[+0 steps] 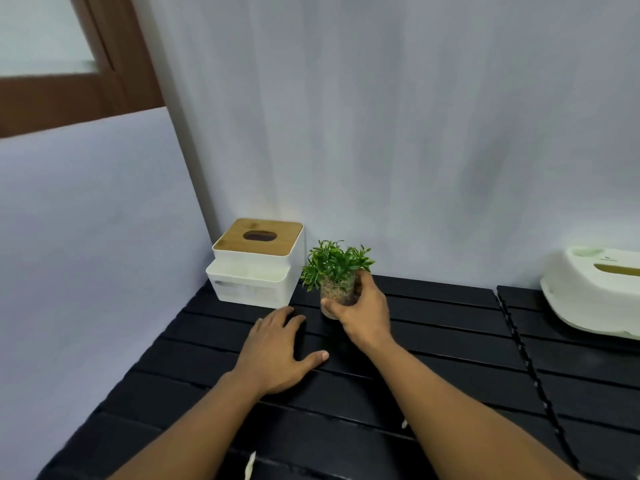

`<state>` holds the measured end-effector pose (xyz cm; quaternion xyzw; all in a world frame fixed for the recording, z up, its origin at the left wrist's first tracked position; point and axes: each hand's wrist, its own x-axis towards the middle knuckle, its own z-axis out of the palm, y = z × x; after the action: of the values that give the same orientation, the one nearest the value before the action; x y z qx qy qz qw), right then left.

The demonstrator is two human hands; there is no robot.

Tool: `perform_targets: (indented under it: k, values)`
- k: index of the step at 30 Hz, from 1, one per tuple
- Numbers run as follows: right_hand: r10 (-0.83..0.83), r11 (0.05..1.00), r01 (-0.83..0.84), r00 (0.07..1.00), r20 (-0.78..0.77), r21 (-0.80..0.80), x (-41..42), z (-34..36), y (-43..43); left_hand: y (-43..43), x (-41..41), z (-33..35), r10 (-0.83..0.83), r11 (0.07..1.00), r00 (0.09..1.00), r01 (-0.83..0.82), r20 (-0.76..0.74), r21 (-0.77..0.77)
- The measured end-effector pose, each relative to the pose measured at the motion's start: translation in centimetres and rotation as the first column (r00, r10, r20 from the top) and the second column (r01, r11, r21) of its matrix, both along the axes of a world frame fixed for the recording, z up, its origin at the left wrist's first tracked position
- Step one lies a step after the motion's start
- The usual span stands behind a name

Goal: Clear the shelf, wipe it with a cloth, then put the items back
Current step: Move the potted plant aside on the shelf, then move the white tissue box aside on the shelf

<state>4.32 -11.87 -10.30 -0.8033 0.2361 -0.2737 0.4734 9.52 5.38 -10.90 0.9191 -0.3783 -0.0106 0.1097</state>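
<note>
Head view, looking forward and down. Nearest the camera, two bare forearms reach in from the lower edge over a black slatted shelf (433, 386), whose boards run left to right with narrow gaps between them. A small white scrap (250, 465) shows at the near edge between the arms; what it is cannot be told.

The left hand (277, 355) lies palm down and flat on the slats, fingers spread and released, grasping nothing. The right hand (362, 311), just beyond and to its right, is closed around a small potted plant (334, 271): fingers wrap the far side of the clear pot and the thumb crosses its lower front. The pot stands upright at shelf level; whether its base touches the boards cannot be told. Green leaves rise above the hand.

A seam with a row of small pale marks (526, 362) runs front to back on the right, dividing the shelf into two sections.

Farther back, in the left rear corner, stands a white tissue box (256, 268) with a wooden lid and an oval opening, a shallow open compartment on its front. It sits just left of the plant, apart from it. At the far right edge a second white dispenser (595, 292) rests on the other section, partly cut off.

Behind rises a pale wall (415, 133); a lower pale panel (86, 254) bounds the left side, with a brown wooden frame (104, 84) and frosted pane above it.
</note>
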Motion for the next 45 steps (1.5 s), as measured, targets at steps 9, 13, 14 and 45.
perform_targets:
  k: [9,13,14,45]
  values:
    - [0.065,0.998,-0.065,0.998,0.006,0.015,0.5,-1.3,-0.1,0.1,-0.2,-0.2,0.003,1.000,1.000,-0.003,0.004,-0.005]
    - [0.080,0.996,-0.079,0.996,-0.032,0.036,-1.3,-1.2,-1.0,0.0,-0.6,0.6,0.019,1.000,0.999,-0.019,-0.037,0.008]
    - [0.066,0.998,-0.065,0.996,-0.052,0.018,-2.1,-1.0,-1.5,-0.1,-0.8,0.9,0.024,1.000,0.999,-0.023,-0.038,0.003]
    - [-0.326,0.928,0.304,0.942,-0.075,-0.217,-30.2,2.4,-32.9,-36.3,-19.7,3.5,-0.407,0.766,0.836,0.094,-0.367,-0.636]
